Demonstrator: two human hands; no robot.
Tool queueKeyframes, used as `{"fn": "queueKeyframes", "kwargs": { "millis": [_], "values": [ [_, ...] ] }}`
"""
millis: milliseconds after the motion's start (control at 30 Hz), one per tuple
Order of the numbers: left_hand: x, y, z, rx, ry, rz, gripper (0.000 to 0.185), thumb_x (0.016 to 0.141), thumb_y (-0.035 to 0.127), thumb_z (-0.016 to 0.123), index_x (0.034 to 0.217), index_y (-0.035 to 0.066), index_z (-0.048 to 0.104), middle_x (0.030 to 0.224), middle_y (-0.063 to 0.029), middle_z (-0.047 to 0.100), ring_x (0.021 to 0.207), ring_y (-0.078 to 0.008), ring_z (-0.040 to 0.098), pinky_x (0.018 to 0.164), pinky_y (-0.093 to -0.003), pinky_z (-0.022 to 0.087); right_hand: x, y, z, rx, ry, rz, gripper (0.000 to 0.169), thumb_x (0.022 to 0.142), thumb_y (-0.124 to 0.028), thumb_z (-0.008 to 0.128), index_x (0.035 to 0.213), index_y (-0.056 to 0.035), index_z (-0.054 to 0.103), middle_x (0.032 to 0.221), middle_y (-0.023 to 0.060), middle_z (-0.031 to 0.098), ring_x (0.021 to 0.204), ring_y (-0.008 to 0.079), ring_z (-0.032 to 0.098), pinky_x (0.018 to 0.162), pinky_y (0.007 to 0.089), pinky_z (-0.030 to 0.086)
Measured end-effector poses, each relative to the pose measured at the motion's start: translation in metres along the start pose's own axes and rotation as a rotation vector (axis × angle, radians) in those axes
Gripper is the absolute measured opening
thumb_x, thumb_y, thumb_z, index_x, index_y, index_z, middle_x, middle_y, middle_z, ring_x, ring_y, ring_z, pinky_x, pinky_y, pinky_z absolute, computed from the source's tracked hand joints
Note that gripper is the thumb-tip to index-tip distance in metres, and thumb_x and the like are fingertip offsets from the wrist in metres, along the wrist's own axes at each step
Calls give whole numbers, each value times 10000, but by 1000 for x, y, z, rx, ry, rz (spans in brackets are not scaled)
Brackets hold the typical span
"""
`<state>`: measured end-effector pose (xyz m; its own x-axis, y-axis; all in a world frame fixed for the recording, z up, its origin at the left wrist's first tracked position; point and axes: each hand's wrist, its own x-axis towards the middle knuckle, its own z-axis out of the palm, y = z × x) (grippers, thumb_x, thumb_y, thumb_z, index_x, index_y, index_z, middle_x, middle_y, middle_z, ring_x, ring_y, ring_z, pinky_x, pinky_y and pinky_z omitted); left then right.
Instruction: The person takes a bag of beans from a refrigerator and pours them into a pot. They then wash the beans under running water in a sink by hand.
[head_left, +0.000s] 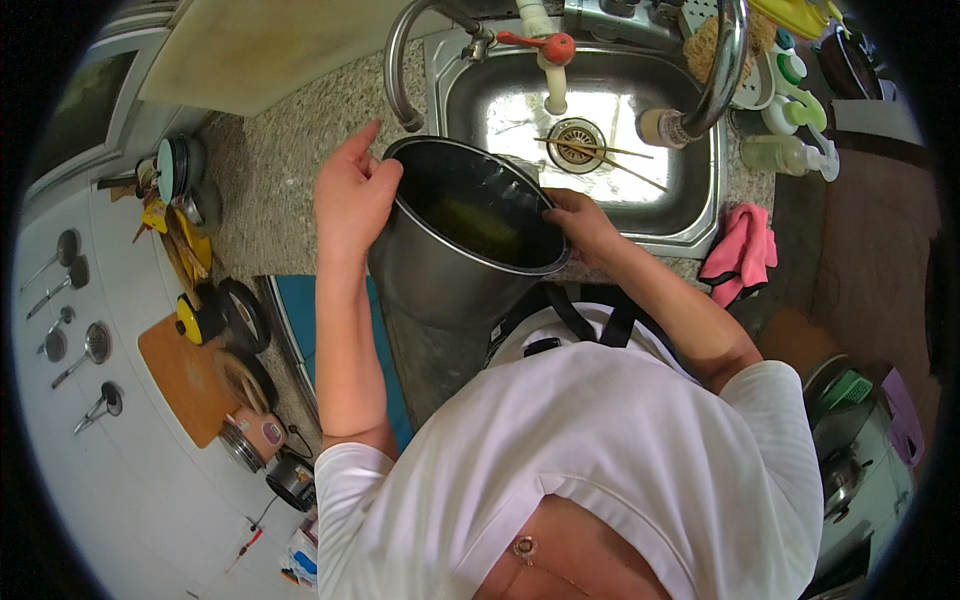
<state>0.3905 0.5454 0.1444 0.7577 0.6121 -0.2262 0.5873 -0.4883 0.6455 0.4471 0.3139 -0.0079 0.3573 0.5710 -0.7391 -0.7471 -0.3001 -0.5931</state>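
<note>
A deep dark-grey metal pot (457, 285) is tilted at the front edge of the sink. A little yellowish-green liquid (480, 229) shows in its bottom. My right hand (581, 221) grips the rim on the right, thumb inside and fingers outside. Against the pot's left side is my left hand (356, 187), its index finger stretched out and its thumb at the rim. Its other fingers are mostly hidden, so I cannot tell if they grip. Beyond the pot lies a stainless steel sink (682, 202), with thin wooden chopsticks (626, 171) across its drain (577, 146).
A curved metal faucet (394, 71) and a red-handled tap (555, 75) reach over the sink. At its right are a pump bottle (784, 156) and a pink cloth (742, 247). Pot lids (244, 315) and a cutting board (187, 379) stand along the left wall.
</note>
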Motion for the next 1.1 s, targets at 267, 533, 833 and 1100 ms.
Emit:
{"fn": "queueKeyframes", "kwargs": {
  "millis": [267, 533, 833, 1100],
  "values": [
    [-16, 25, 15, 61, -4, -13, 550, 719, 117, 578, 1254, -7, 545, 567, -3, 515, 548, -82, 480, 566, -245, 414, 22, 37, -45, 9, -53, -86, 457, 849, -56, 511, 1305, -32, 484, 989, 101, 644, 600, 163, 576, 396, 283, 420],
    [-21, 41, 32, 19, 86, 63, 741, 711, 109, 582, 1401, -4, 336, 570, -7, 529, 537, -81, 479, 565, -233, 416, 8, 36, -61, 29, -41, -66, 418, 847, -63, 528, 1264, -35, 522, 1001, 107, 645, 661, 164, 598, 422, 286, 439],
    [-26, 60, 44, 60, 75, 110, 827, 697, 104, 599, 1417, -66, 230, 543, -19, 523, 498, -77, 476, 531, -229, 424, 2, 45, -58, 228, -43, -111, 406, 849, -7, 492, 1254, -12, 519, 1080, 113, 623, 871, 181, 621, 654, 293, 517],
    [-25, 74, 51, 106, 56, 150, 793, 697, 117, 602, 1402, -59, 283, 537, -34, 516, 493, -94, 476, 542, -239, 428, 0, 46, -62, 215, -87, -45, 432, 851, 26, 460, 1282, 14, 482, 1097, 98, 618, 931, 163, 622, 800, 278, 523]
  ]
}}
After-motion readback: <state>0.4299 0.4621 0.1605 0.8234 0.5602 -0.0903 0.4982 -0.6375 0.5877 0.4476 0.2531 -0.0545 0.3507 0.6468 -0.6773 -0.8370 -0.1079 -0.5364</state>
